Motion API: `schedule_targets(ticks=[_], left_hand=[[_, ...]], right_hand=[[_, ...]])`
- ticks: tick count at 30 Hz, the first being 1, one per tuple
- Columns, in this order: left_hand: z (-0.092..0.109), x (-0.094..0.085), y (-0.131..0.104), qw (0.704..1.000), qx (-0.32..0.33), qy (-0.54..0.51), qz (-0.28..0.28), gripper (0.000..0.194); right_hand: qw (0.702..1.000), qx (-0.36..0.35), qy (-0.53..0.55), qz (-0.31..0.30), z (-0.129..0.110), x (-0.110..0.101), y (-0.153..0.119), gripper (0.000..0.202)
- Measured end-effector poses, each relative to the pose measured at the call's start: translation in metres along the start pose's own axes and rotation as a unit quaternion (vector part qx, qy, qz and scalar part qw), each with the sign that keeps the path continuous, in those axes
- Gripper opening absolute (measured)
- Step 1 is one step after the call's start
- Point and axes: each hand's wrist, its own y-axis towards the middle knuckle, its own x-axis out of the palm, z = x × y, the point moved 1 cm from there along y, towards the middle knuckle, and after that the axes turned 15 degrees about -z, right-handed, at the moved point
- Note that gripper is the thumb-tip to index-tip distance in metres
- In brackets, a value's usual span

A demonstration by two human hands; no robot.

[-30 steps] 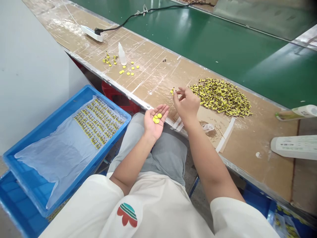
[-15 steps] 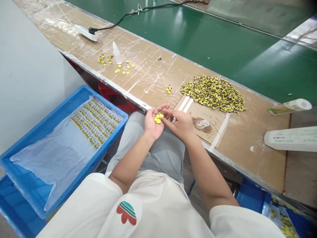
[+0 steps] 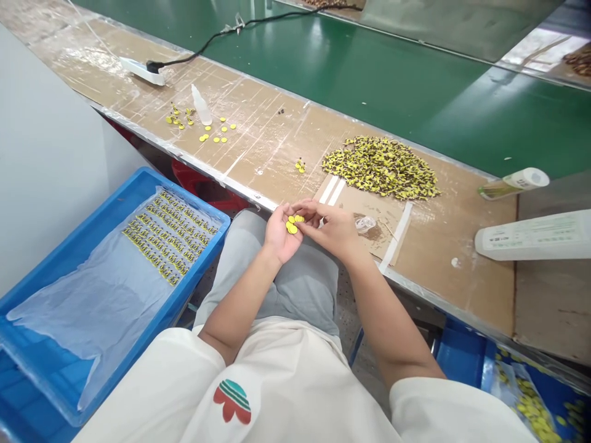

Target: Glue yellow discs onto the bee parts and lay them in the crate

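Observation:
My left hand [image 3: 281, 237] is turned palm up above my lap, cupped under several small round yellow discs [image 3: 292, 227]. Over that palm, my right hand [image 3: 335, 231] has its thumb and forefinger brought together at one disc; its other fingers curl behind and are partly hidden. Just beyond, on the cardboard-covered bench, lies a big heap of small yellow-and-dark pieces [image 3: 381, 169]. A clear little cup [image 3: 364, 224] sits near my right wrist in a brown patch, and a few assembled yellow pieces [image 3: 300, 165] stand beyond my left hand.
At left a blue tray [image 3: 220, 237] holds a cloth with rows of yellow-and-dark pieces. A white dropper bottle [image 3: 201, 106] stands among loose discs. A power strip [image 3: 142, 72] lies farther back. Two containers, one a large white bottle [image 3: 530, 239], lie at right. A green belt [image 3: 295, 58] runs behind.
The view has shifted a little, so the bench things appear farther left. The right fingers still work at the discs, whose arrangement in the left palm has changed slightly.

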Motion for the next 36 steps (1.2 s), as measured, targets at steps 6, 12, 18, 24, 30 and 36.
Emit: schedule_targets(ticks=[6,12,18,24,30,36], left_hand=[[-0.003,-0.008,0.002,0.998,-0.034,-0.046,0.002,0.028],[-0.005,-0.005,0.001,0.999,-0.035,-0.037,-0.019,0.028],[-0.008,-0.004,0.001,0.998,-0.038,-0.026,-0.042,0.03],[-0.011,0.0,-0.006,0.992,-0.105,0.03,-0.07,0.025],[-0.014,0.001,-0.01,0.98,-0.141,0.075,-0.117,0.023],[-0.02,0.0,-0.009,0.979,-0.166,0.062,-0.095,0.022]], right_hand=[[0.989,0.01,0.049,0.137,0.01,0.01,-0.007,0.046],[0.98,0.015,0.05,0.192,0.01,0.019,-0.009,0.048],[0.968,0.029,0.073,0.238,0.005,0.023,-0.012,0.046],[0.964,0.021,-0.018,0.266,0.0,0.01,-0.033,0.046],[0.963,-0.029,-0.174,0.202,-0.004,-0.016,-0.052,0.039],[0.958,-0.027,-0.257,0.122,-0.003,-0.03,-0.061,0.037]])
